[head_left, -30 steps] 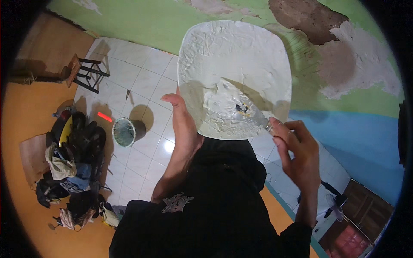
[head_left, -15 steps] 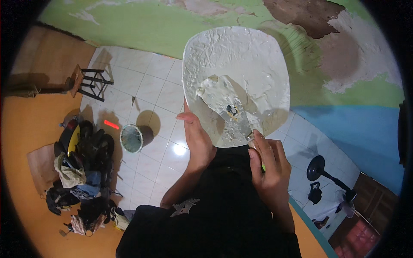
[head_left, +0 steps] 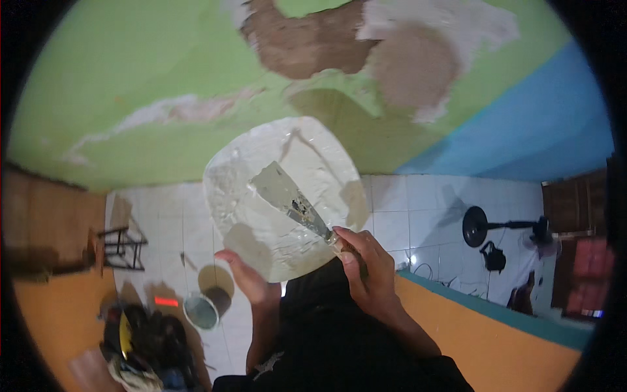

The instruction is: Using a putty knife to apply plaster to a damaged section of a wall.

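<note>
Paste, pale and ridged in places, coats the white tray that I hold out in front of me, above the tiled floor, with the patchy green wall beyond. My left hand supports the tray at its near left edge, thumb splayed out; the other fingers are hidden, so I cannot tell how they grip. My right hand is closed around the handle of a scraper, whose blade lies over the middle of the tray; whether it touches the paste I cannot make out. I judge the step in hand to be working the paste with the blade, its upper face mostly grey metal. The next move, I think, calls for a low blade angle and a steady tray.
</note>
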The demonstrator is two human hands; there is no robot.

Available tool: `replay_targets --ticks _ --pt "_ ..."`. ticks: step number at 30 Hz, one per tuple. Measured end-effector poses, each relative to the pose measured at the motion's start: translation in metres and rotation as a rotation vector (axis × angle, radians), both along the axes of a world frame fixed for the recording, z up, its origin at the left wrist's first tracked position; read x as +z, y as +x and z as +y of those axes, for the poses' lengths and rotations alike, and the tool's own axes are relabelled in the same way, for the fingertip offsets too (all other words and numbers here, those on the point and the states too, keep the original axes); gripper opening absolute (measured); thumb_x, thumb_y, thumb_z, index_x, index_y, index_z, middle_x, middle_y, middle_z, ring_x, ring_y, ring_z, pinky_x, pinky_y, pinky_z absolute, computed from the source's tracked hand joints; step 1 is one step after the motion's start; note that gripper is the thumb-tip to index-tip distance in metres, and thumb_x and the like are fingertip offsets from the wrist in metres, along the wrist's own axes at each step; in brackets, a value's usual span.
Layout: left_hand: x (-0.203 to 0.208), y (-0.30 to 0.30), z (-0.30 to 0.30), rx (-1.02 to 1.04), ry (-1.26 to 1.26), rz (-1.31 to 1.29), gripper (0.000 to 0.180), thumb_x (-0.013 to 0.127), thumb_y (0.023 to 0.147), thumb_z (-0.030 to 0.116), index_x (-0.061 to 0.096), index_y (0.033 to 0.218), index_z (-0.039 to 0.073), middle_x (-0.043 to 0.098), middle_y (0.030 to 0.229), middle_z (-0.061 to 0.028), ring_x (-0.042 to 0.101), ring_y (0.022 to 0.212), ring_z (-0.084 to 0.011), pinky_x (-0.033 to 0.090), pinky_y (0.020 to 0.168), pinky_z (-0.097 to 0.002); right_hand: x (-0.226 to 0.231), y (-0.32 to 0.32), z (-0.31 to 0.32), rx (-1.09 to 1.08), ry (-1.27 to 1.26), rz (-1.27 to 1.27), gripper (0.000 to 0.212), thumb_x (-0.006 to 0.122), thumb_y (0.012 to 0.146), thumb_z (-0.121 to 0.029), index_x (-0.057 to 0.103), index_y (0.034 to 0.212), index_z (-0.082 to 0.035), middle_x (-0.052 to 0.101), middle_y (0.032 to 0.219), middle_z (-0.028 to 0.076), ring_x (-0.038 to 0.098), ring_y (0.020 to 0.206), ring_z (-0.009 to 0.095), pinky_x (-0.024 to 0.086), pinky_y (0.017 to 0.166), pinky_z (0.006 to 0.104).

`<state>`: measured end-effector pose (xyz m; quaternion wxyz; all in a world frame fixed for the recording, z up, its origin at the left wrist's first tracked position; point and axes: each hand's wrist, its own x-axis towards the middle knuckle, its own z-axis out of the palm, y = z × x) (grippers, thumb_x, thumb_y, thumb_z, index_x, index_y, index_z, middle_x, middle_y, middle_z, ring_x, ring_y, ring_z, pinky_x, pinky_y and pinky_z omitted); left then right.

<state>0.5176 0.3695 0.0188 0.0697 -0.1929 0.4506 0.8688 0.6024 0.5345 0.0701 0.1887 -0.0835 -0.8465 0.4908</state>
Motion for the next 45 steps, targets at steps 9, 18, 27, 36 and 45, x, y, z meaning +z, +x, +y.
replay_targets --ticks 9,18,27,36,45 --pt "-0.013 -0.092 0.155 -0.090 0.070 0.088 0.082 0.023 0.097 0.068 0.024 0.151 0.007 0.031 0.154 -0.0092 0.033 0.140 -0.0275 0.025 0.117 -0.0435 -0.034 -0.072 0.216 -0.349 -0.701 -0.026 0.032 0.068 0.088 -0.012 0.061 0.118 -0.002 0.063 0.081 0.004 0.049 0.058 0.003 0.039 0.047 0.0212" --pt "-0.119 -0.194 0.285 -0.117 0.088 0.124 0.080 0.024 0.098 0.066 0.023 0.152 0.007 0.031 0.154 -0.0098 0.033 0.140 -0.0280 0.027 0.116 -0.0437 -0.143 -0.246 0.434 -0.163 -0.600 0.144 0.034 0.067 0.091 -0.018 0.062 0.115 0.005 0.066 0.077 0.009 0.045 0.049 0.005 0.037 0.042 0.0226" --pt "-0.145 -0.227 0.288 -0.048 -0.009 0.071 0.083 0.025 0.097 0.067 0.022 0.152 0.005 0.031 0.154 -0.0114 0.033 0.140 -0.0289 0.028 0.116 -0.0431 -0.177 -0.305 0.479 -0.143 -0.641 0.120 0.030 0.065 0.092 -0.022 0.067 0.107 0.003 0.070 0.081 0.011 0.044 0.048 0.006 0.034 0.041 0.0229" --pt "-0.179 -0.238 0.250 -0.008 -0.076 0.057 0.084 0.022 0.097 0.068 0.023 0.151 0.005 0.030 0.154 -0.0116 0.033 0.140 -0.0284 0.027 0.116 -0.0417 -0.236 -0.276 0.475 -0.131 -0.496 0.137 0.033 0.068 0.091 -0.025 0.068 0.112 0.001 0.068 0.081 0.009 0.043 0.051 0.005 0.031 0.041 0.0232" --pt "-0.175 -0.230 0.208 0.016 -0.135 0.129 0.083 0.020 0.097 0.068 0.024 0.151 0.004 0.035 0.151 -0.0115 0.036 0.137 -0.0264 0.029 0.114 -0.0415 -0.115 -0.241 0.353 0.104 0.586 0.131 0.039 0.079 0.071 -0.003 0.073 0.108 -0.011 0.065 0.086 0.007 0.062 0.072 0.015 0.048 0.056 0.0284"
